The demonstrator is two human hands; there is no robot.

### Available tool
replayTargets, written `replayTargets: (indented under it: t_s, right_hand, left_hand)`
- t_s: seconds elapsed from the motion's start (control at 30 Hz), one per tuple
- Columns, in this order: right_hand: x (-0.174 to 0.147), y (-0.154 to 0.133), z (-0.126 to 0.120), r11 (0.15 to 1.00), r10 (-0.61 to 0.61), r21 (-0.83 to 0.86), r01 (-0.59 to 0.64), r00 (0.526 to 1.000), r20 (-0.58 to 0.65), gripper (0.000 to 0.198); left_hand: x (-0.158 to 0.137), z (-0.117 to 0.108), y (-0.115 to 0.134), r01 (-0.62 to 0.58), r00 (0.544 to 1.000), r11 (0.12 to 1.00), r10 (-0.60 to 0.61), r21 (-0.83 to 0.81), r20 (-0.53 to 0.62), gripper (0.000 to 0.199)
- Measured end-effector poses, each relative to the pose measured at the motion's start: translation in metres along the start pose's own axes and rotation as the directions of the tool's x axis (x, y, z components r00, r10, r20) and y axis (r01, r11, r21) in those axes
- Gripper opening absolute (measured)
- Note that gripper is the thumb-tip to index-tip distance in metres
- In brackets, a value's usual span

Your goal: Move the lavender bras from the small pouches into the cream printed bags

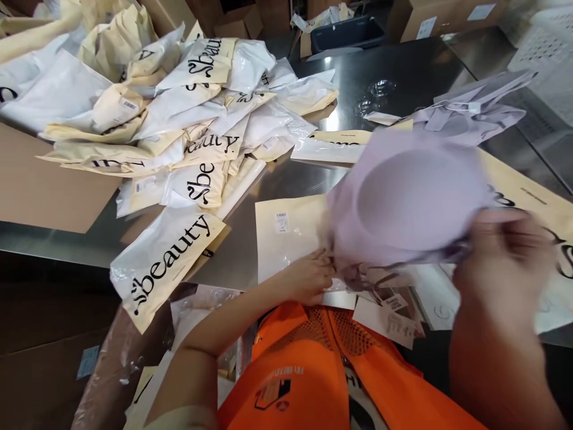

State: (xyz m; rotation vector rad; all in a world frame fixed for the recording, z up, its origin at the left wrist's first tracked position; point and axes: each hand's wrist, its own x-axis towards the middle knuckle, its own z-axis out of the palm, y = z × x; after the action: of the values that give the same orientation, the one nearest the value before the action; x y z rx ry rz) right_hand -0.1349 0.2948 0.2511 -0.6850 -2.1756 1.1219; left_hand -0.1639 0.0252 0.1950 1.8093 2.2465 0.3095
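Person in an orange mesh vest (pixel 313 358) stands at the near edge of a stainless steel counter (pixel 394 77). Both hands hold a lilac padded bra (pixel 403 197), lifted just above the counter near the centre-right, one moulded cup facing up.

Left hand (pixel 308 278): fingers closed, pinching the bra's lower left edge, where paper tags (pixel 394 310) hang below it. The hand rests against a flat cream paper pouch with a small barcode label (pixel 286 239), lying on the counter directly under and left of the bra.

Right hand (pixel 505 263): blurred, closed on the bra's right edge; exact finger placement cannot be told.

Far right: a second lilac garment (pixel 474 110) lies crumpled on the counter, well apart from the held one. More cream pouches (pixel 532 197) lie under and right of the hands.

Left and far left: a loose heap of white and cream plastic mailer bags printed with black "beauty" lettering (pixel 192 119), spilling over a brown cardboard box (pixel 40 185). One such bag (pixel 165 263) overhangs the counter's near edge.

Far edge: cardboard cartons (pixel 430 18) and a dark bin (pixel 347 33).
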Motion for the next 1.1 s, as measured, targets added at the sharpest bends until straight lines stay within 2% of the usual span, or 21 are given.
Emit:
replayTargets:
  t_s: [0.07,0.13,0.2,0.3,0.37,0.43,0.47,0.5,0.57,0.63,0.7,0.77,0.8,0.83,0.87,0.9,0.93,0.97,1.0,1.03,1.1]
  right_hand:
    - [-0.004,0.007,0.013,0.997,0.072,-0.036,-0.068,0.988,0.133,0.037]
    - [-0.010,0.017,0.021,0.992,0.030,-0.124,-0.005,0.978,0.204,0.044]
    - [-0.016,0.024,0.023,0.974,-0.088,-0.194,0.122,0.980,0.176,0.048]
    - [-0.028,0.026,0.019,0.930,-0.234,-0.236,0.282,0.948,0.214,0.042]
    - [-0.037,0.023,0.017,0.906,-0.249,-0.252,0.340,0.910,0.331,0.039]
    - [-0.045,0.018,0.017,0.897,-0.156,-0.295,0.331,0.859,0.489,0.042]
    - [-0.049,0.017,0.019,0.890,-0.082,-0.328,0.315,0.820,0.566,0.044]
    - [-0.052,0.015,0.020,0.883,-0.011,-0.358,0.302,0.777,0.629,0.046]
    - [-0.059,0.014,0.023,0.885,0.068,-0.376,0.276,0.721,0.690,0.047]
    - [-0.065,0.013,0.023,0.924,0.046,-0.305,0.232,0.723,0.689,0.048]
    - [-0.070,0.012,0.019,0.973,-0.004,-0.159,0.167,0.699,0.715,0.049]
    - [-0.073,0.011,0.011,0.995,-0.046,-0.016,0.096,0.615,0.787,0.044]
    - [-0.072,0.009,0.005,0.997,-0.067,0.029,0.074,0.582,0.811,0.039]
    - [-0.070,0.007,-0.001,0.996,-0.086,0.058,0.067,0.573,0.815,0.033]
    - [-0.066,0.005,-0.006,0.994,-0.106,0.078,0.074,0.592,0.799,0.028]
    - [-0.060,0.001,-0.012,0.991,-0.135,0.096,0.096,0.635,0.761,0.025]
    - [-0.052,-0.004,-0.017,0.983,-0.181,0.117,0.139,0.674,0.716,0.022]
    - [-0.043,-0.010,-0.022,0.968,-0.249,0.145,0.205,0.697,0.672,0.019]
    - [-0.033,-0.017,-0.026,0.940,-0.337,0.181,0.291,0.697,0.633,0.017]
    - [-0.022,-0.026,-0.030,0.893,-0.442,0.227,0.389,0.662,0.605,0.015]
    - [-0.001,-0.045,-0.038,0.768,-0.620,0.294,0.569,0.545,0.564,0.016]
  left_hand:
    - [-0.014,0.000,0.001,0.091,0.991,0.994,-0.096,-0.052,-0.092,0.017]
    - [-0.028,0.000,0.003,0.215,0.953,0.974,-0.225,-0.071,-0.203,0.014]
    - [-0.039,0.000,0.006,0.330,0.883,0.941,-0.336,-0.075,-0.329,0.022]
    - [-0.042,-0.002,0.009,0.505,0.736,0.856,-0.496,-0.114,-0.462,0.031]
    - [-0.035,-0.006,0.009,0.653,0.620,0.736,-0.656,-0.180,-0.432,0.032]
    - [-0.022,-0.010,0.008,0.785,0.502,0.567,-0.818,-0.250,-0.282,0.039]
    - [-0.015,-0.012,0.007,0.823,0.457,0.493,-0.870,-0.282,-0.185,0.042]
    - [-0.008,-0.013,0.005,0.841,0.433,0.441,-0.896,-0.315,-0.099,0.042]
    - [0.004,-0.013,0.004,0.832,0.442,0.407,-0.897,-0.377,0.007,0.033]
    - [0.015,-0.012,0.009,0.765,0.484,0.430,-0.875,-0.479,-0.011,0.028]
    - [0.024,-0.014,0.019,0.596,0.541,0.513,-0.825,-0.618,-0.164,0.030]
    - [0.031,-0.021,0.030,0.337,0.606,0.668,-0.693,-0.664,-0.390,0.031]
    - [0.034,-0.026,0.033,0.209,0.647,0.756,-0.582,-0.621,-0.492,0.031]
    - [0.035,-0.032,0.035,0.103,0.688,0.836,-0.452,-0.539,-0.569,0.030]
    - [0.036,-0.040,0.035,0.018,0.703,0.901,-0.320,-0.434,-0.635,0.029]
    - [0.036,-0.048,0.032,-0.021,0.691,0.951,-0.210,-0.309,-0.692,0.026]
    - [0.036,-0.057,0.027,-0.010,0.662,0.984,-0.128,-0.179,-0.739,0.024]
    - [0.037,-0.067,0.021,0.041,0.635,0.997,-0.072,-0.060,-0.769,0.025]
    - [0.040,-0.078,0.015,0.107,0.629,0.993,-0.036,0.041,-0.777,0.031]
    - [0.044,-0.089,0.009,0.159,0.657,0.979,-0.011,0.124,-0.754,0.035]
    - [0.061,-0.115,0.003,0.153,0.779,0.959,0.030,0.237,-0.626,0.033]
